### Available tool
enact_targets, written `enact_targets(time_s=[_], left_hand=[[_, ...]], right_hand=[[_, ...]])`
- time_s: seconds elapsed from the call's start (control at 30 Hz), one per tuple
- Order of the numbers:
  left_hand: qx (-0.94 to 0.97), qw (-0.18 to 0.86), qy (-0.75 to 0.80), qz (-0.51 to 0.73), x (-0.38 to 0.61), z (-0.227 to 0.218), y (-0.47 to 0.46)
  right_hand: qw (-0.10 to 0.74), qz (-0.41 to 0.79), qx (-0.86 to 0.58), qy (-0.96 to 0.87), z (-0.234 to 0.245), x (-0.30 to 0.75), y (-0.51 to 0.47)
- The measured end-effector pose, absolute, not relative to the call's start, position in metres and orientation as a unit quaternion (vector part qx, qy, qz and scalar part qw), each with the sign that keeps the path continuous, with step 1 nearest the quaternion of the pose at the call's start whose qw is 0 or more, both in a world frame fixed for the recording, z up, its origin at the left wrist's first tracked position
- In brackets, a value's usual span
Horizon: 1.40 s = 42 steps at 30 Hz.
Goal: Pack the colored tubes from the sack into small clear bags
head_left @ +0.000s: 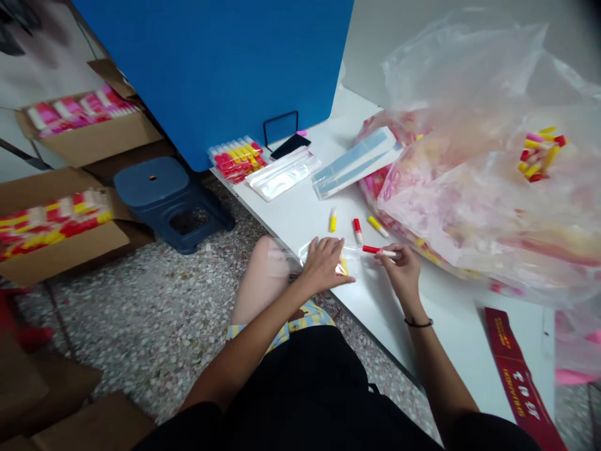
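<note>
On the table (300, 220), left hand (323, 264) grips a clear sleeve (283, 257) with yellow tube (344, 268); right hand (402, 271) pinches red-capped tube (374, 250)

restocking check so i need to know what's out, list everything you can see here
loose markers: three, two yellow one red, table ahead of hands
red-capped marker: one, red and white, in right hand
clear sleeve: one, see-through, under left hand
packed markers: one pack, red and yellow, table's far edge
empty sleeves: stack, clear, beside that pack
big bag: one, clear, table right
boxes: two, brown, floor left
stool: one, blue, floor
table: one, white, front
left hand: one, flat on clear sleeve
right hand: one, grip shut on red-capped marker
</note>
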State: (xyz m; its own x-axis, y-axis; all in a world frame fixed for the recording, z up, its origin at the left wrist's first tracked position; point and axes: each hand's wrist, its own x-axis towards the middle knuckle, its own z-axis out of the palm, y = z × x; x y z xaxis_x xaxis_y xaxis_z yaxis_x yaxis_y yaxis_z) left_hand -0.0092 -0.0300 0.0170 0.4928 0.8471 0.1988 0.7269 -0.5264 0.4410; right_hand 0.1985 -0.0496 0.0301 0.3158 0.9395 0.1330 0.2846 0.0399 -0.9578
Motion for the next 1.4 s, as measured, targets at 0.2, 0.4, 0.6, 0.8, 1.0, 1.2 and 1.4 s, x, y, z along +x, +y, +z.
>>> enact_targets(time_s=[0.2, 0.4, 0.6, 0.8, 1.0, 1.2, 1.4], left_hand=[[0.834, 0.140, 0.490, 0.210, -0.002, 0.015, -0.040], [0.828, 0.150, 0.496, 0.216, 0.000, 0.015, -0.044], [0.830, 0.157, 0.487, 0.223, -0.002, 0.015, -0.044], [0.834, 0.165, 0.475, 0.226, -0.003, 0.015, -0.044], [0.834, 0.163, 0.477, 0.223, -0.005, 0.015, -0.044], [0.834, 0.158, 0.478, 0.225, -0.005, 0.013, -0.044], [0.835, 0.152, 0.478, 0.227, -0.004, 0.012, -0.045]], right_hand=[[0.396, 0.310, -0.685, -0.527, 0.034, 0.197, -0.058], [0.329, 0.468, -0.642, -0.511, 0.039, 0.201, -0.039], [0.235, 0.544, -0.601, -0.537, 0.051, 0.201, -0.022], [0.235, 0.561, -0.592, -0.529, 0.053, 0.199, -0.014], [0.342, 0.513, -0.600, -0.510, 0.035, 0.193, -0.018], [0.358, 0.433, -0.617, -0.552, 0.032, 0.190, -0.028], [0.375, 0.311, -0.620, -0.615, 0.025, 0.181, -0.043]])
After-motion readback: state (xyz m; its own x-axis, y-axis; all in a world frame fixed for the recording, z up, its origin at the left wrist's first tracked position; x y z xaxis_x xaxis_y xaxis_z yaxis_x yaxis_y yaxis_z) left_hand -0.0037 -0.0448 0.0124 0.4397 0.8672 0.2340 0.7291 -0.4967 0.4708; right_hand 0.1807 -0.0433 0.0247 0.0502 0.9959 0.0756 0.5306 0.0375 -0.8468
